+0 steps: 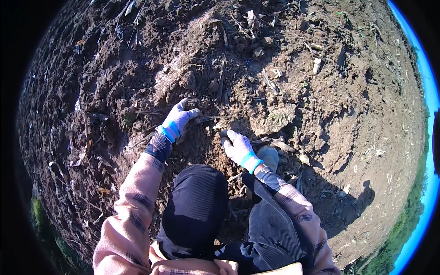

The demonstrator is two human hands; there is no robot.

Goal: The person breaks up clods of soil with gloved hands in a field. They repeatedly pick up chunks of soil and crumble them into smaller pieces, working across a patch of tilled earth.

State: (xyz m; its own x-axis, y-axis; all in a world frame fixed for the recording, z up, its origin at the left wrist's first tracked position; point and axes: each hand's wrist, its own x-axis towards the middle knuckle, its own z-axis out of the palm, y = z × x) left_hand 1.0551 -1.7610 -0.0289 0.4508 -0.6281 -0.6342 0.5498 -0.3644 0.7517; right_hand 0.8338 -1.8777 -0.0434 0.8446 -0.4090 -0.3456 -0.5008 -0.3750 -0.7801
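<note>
My left hand point(176, 119), in a pale work glove with a blue cuff, rests against the brown clods in front of my knees. Two of its fingers are spread apart, and no object shows between them. To its right, my right hand point(237, 147) wears a matching glove. Its fingers curl down towards the loose soil point(216, 151), and their dirty tips hide whatever may be between them. Dry plant stalks point(209, 119) lie between the two hands. A large flat clod point(273, 120) sits just beyond the right hand.
A shoe point(268, 158) stands beside my right wrist, with a piece of dry husk point(282, 145) by it. My bent knee point(194, 202) is below the hands. Rough, cloddy field soil point(103, 79) with scattered stalks surrounds me. My shadow point(337, 202) falls to the right.
</note>
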